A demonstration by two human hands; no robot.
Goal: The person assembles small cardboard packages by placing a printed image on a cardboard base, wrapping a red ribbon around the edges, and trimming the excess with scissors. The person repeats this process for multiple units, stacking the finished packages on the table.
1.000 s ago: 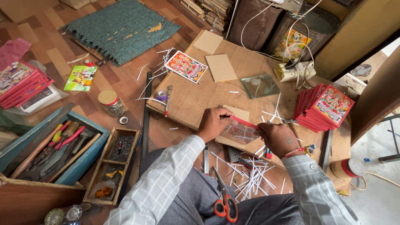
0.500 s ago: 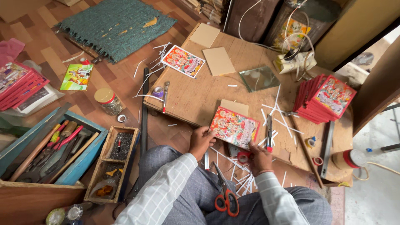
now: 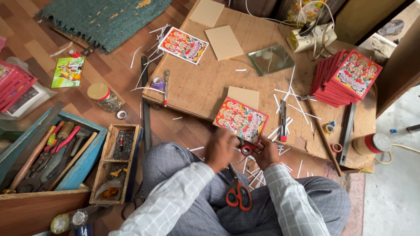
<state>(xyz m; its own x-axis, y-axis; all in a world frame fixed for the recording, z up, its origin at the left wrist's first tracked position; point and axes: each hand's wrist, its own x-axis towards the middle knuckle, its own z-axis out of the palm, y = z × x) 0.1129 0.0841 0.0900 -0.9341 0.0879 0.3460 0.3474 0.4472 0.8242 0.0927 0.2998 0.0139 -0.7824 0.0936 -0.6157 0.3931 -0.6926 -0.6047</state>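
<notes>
So, low wooden work board (image 3: 205,87) on brown patterned floor, white strips everywhere. Small red tape roll (image 3: 246,150) pinched between left hand (image 3: 222,148) and right hand (image 3: 266,150) just below board's near edge, under colourful rectangular picture (image 3: 240,119). Roll's axis unclear.

Red tape roll (image 3: 247,150) half-hidden between hands; toolbox (image 3: 26,144) cut by edge.

Both hands, left hand (image 3: 221,148) and right hand (image 3: 266,151), pinch a small red tape roll (image 3: 247,150) just below a colourful printed picture card (image 3: 240,119) lying at the near edge of the wooden work board (image 3: 197,87). Orange-handled scissors (image 3: 238,194) rest on the lap.
</notes>
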